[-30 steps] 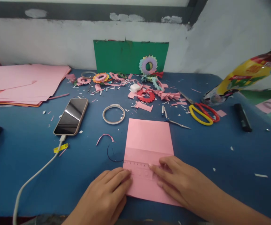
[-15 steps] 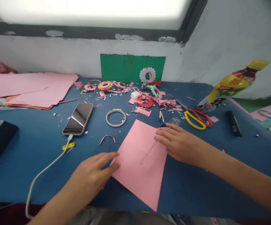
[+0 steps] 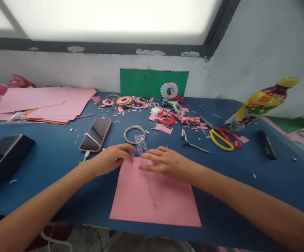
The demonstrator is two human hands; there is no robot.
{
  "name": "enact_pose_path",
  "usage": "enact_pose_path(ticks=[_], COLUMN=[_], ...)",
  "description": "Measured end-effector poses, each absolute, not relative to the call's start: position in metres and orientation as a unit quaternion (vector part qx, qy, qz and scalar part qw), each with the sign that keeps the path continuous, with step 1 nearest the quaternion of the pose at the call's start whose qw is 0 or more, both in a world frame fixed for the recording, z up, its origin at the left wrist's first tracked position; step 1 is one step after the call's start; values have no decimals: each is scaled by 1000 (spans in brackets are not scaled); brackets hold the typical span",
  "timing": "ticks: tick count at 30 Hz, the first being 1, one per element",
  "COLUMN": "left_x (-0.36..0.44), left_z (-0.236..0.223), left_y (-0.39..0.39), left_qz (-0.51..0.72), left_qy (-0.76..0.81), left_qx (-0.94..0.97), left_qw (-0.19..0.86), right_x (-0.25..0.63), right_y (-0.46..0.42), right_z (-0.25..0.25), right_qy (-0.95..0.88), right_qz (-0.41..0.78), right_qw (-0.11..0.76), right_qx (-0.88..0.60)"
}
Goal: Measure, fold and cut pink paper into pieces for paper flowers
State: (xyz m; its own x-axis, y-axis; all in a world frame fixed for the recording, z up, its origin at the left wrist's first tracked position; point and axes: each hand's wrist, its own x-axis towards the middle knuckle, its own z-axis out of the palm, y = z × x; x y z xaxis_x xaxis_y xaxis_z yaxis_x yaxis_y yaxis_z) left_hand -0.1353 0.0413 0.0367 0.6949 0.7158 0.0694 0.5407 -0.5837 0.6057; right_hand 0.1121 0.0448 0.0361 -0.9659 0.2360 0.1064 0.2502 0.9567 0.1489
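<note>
At the lower centre of the frame, a pink sheet (image 3: 173,203) under a clear ruler (image 3: 150,187)

From the lower left, the left forearm slants up to a left hand (image 3: 114,158) with fingers curled, thumb and fingertips apart, at the sheet's upper left edge. The right hand (image 3: 165,161) reaches in palm down from the lower right, its fingers over the ruler, thumb apart from them. The sheet lies on the blue counter (image 3: 220,213).

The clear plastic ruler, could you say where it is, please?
In the head view, the clear plastic ruler is near centre, partly over the pink paper sheet and under the right hand, its far end overlapping the pale ring.
</note>
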Motion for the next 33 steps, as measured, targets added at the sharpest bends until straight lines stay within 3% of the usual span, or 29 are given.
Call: enact_pose_path(ticks=[8,15,22,33], left_x=[-116,-97,-98,-101], left_z=[44,41,35,22], left_y=[25,36,50,47], left_qz=[131,44,85,142], left_qy=[574,563,507,497], left_qx=[726,790,802,799], left_qw=[356,239,302,306], right_x=[125,122,114,108], right_y=[48,40,49,52], right_z=[9,8,6,4], right_qy=[-955,-937,-932,-925], right_qz=[50,89,70,91], right_qw=[95,88,84,80], right_qx=[-276,-325,-345,-360])
